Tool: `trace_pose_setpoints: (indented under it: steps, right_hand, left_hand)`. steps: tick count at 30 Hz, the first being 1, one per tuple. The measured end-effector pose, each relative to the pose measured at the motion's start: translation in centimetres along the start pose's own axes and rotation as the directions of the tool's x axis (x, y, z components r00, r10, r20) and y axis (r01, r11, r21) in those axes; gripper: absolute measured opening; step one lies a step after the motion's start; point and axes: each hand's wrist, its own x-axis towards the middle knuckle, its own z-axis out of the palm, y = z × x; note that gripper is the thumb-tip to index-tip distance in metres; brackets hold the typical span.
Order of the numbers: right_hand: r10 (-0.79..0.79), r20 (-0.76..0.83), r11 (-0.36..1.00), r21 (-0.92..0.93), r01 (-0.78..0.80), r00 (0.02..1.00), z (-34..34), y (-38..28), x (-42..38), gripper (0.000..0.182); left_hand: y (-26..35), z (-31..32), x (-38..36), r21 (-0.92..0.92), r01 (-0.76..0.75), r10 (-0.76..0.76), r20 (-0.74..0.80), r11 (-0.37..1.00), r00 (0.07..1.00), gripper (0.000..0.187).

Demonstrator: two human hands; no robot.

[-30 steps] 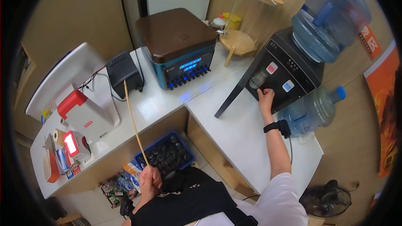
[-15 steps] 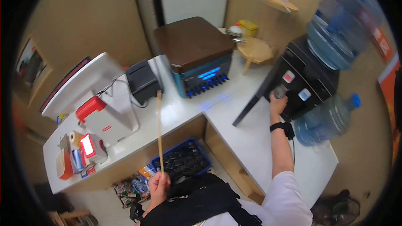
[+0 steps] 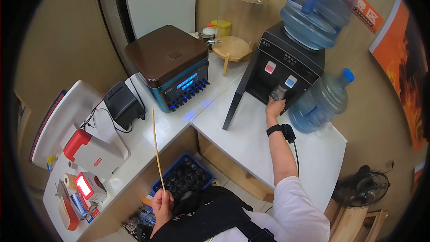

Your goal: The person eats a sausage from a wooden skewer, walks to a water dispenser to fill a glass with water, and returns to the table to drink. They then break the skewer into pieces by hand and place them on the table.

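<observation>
My right hand [image 3: 275, 106] is closed around a small clear cup [image 3: 278, 92]. It reaches into the bay of the black water dispenser [image 3: 293, 58], with the cup just below the blue-marked tap [image 3: 291, 81]. The red-marked tap [image 3: 269, 66] sits to its left. Low in front of my body, my left hand [image 3: 161, 204] is wrapped around the lower end of a long thin wooden stick [image 3: 156, 152], which points upward. What the cup contains is too small to tell.
A large water bottle [image 3: 309, 18] tops the dispenser; another bottle [image 3: 322, 101] stands to its right. A brown-lidded machine [image 3: 168, 58], a clear drink container [image 3: 239, 22] and a white-and-red device [image 3: 96, 154] share the counter. Below is a blue crate [image 3: 208, 180] of dark-topped items.
My right hand has carried the cup from beneath the red-marked tap to the blue-marked one. The view has swung right. My left hand keeps its hold on the stick.
</observation>
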Motion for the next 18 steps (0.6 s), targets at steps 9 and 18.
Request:
trace_pose_setpoints:
  steps: [9,18]
  right_hand:
    - [-0.316,0.15,0.894,0.377,0.241,0.937,-8.2,0.1,-0.2,0.045]
    - [-0.641,0.2,0.635,-0.403,0.658,0.741,-14.1,-3.1,3.6,0.075]
  left_hand:
    - [-0.9,-0.8,0.2,0.002,0.03,-0.03,0.001,1.0,1.0,0.029]
    - [-0.5,0.0,0.6,0.097,0.027,-0.039,0.122,0.995,0.992,0.03]
